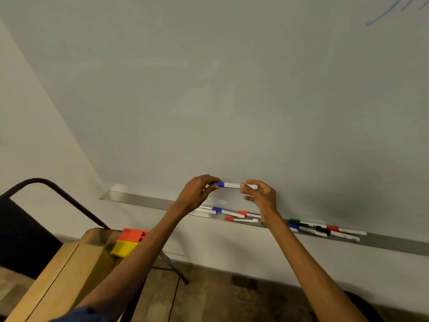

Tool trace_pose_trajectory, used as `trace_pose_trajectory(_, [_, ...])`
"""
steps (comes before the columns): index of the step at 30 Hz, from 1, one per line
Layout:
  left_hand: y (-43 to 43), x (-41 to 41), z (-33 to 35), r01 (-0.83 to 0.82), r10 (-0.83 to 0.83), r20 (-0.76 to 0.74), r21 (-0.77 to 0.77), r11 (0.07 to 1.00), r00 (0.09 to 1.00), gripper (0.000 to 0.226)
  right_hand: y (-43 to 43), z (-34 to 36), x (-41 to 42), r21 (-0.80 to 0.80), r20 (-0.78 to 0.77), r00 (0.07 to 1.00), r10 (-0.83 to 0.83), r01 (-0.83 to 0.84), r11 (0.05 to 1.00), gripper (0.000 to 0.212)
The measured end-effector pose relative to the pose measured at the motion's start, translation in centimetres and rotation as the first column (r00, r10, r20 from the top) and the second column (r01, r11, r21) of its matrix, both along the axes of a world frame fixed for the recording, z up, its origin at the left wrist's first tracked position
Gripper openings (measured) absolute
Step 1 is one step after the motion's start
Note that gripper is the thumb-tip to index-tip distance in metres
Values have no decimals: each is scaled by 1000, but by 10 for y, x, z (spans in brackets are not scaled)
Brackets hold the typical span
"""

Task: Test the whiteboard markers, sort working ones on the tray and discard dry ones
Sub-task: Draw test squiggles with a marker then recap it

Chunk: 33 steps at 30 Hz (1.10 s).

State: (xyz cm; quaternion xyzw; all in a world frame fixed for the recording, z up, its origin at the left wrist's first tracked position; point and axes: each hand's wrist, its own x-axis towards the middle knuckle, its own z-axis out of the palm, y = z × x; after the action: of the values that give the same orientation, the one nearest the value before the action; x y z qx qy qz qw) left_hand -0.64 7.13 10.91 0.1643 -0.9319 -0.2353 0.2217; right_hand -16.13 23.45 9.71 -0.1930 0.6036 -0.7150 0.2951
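I hold a white marker with a blue cap [232, 185] level in front of the whiteboard [232, 89], just above its metal tray [148, 202]. My left hand [199, 191] pinches the blue cap end. My right hand [260, 194] pinches the white barrel end. On the tray below lie several more markers: a blue-capped one [222, 210], two red-capped ones [240, 219], and further right a group with a green-capped one [296, 221], blue, black and a red-capped one [334, 228].
Blue scribbles [383, 17] mark the board's top right. At lower left a wooden table [65, 270] carries an orange block [132, 234] on a yellow block [123, 248]. A black chair [25, 228] stands behind it. Wood floor lies below.
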Motion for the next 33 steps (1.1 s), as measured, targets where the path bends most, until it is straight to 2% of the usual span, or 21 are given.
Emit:
trace_pose_trajectory(2, [-23,10,-17,-18,18,37,-14,1000,999,23,-20,-20,5,90,-117,992,56,-46,995,12])
trace_pose_trajectory(6, [-58,30,-55,-93,94,105,-15,996,990,22,-60,-64,15,242,-306,936,172,-98,965,15])
trace_pose_trajectory(12, [-97,52,-111,-173,173,211,-20,985,962,24,-110,-117,34,424,-432,837,335,-140,895,16])
trace_pose_trajectory(18, [-122,60,-152,-217,217,286,-31,976,933,26,-145,-172,50,540,-481,790,379,-74,839,18])
trace_pose_trajectory(23, [-139,64,-178,-245,231,358,-6,969,905,27,-162,-206,60,564,-555,733,393,-15,826,20])
trace_pose_trajectory(33, [-158,63,-200,-169,165,484,-34,985,859,35,-165,-209,72,524,-659,659,363,56,850,20])
